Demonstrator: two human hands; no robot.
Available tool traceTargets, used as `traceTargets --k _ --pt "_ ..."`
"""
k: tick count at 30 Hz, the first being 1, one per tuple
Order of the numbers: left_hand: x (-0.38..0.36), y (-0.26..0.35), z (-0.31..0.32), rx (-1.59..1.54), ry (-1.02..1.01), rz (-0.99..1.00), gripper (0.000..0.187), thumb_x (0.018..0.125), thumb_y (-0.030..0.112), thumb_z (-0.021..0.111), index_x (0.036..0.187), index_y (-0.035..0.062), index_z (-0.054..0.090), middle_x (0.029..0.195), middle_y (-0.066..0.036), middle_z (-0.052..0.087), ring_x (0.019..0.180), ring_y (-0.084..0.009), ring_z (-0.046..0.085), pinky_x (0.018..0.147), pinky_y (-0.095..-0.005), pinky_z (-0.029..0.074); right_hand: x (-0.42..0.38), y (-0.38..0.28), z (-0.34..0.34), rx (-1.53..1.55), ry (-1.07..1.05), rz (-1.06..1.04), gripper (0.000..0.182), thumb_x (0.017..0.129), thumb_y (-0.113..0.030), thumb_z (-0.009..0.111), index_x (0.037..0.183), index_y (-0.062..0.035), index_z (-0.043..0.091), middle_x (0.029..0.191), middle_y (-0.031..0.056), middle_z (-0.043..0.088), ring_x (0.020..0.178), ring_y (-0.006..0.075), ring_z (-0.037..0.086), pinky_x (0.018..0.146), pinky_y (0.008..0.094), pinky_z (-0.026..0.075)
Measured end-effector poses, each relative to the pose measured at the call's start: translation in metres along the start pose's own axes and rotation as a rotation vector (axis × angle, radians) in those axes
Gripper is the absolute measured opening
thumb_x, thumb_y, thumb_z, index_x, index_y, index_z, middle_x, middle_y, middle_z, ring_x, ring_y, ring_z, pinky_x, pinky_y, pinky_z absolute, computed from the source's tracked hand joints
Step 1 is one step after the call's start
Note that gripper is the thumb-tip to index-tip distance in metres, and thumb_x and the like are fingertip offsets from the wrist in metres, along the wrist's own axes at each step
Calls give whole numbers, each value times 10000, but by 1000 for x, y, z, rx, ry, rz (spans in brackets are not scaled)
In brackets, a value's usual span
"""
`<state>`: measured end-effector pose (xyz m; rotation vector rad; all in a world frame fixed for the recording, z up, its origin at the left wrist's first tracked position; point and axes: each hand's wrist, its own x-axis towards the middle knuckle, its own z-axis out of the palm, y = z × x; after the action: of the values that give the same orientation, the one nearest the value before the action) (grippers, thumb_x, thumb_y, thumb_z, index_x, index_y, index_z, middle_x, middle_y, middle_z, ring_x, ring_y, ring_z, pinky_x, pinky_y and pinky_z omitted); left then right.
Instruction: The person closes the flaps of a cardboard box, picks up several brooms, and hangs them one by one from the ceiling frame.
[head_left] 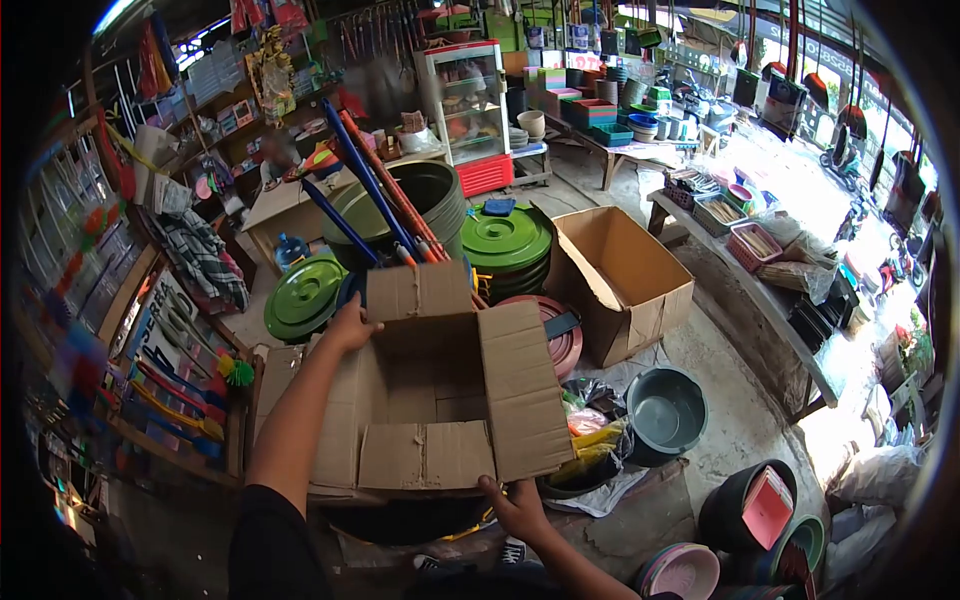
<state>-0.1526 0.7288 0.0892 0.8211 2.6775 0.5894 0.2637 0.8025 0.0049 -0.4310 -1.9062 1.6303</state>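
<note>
A person steadies an open box [430, 400] from two sides in a crowded housewares shop. The left hand [350, 328] grips the box's far left corner, fingers curled over the edge beside the raised far flap. The right hand [520, 510] takes the near right corner from below, fingers closed on the cardboard under the near flap. Held at opposite corners, the box stays level, and its four flaps splay outward so the mouth is open; its inside looks bare.

The box rests on flattened cardboard atop a dark tub [410, 520], which brings it within arm's reach. Just beyond the box, a big green bin [420, 200] stands upright with long handles [370, 190] leaning in it, likely so they do not fall. Left of the box lies a green lid [305, 295]; more lids [505, 240] are stacked behind its far right corner. To the box's right a second box [620, 280] sits open on the floor, and a grey basin [665, 410] sits nearer, mouth up.
</note>
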Motion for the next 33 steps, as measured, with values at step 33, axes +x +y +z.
traceTargets --k 33 --pt "-321 24 50 -178 437 351 550 757 300 751 1188 14 563 1166 -181 583 1085 -319 572 932 -472 418 21 -46 -20 -439 -341 -172 520 796 -168 691 1289 -156 527 1420 298 284 1273 439 386 1005 420 385"
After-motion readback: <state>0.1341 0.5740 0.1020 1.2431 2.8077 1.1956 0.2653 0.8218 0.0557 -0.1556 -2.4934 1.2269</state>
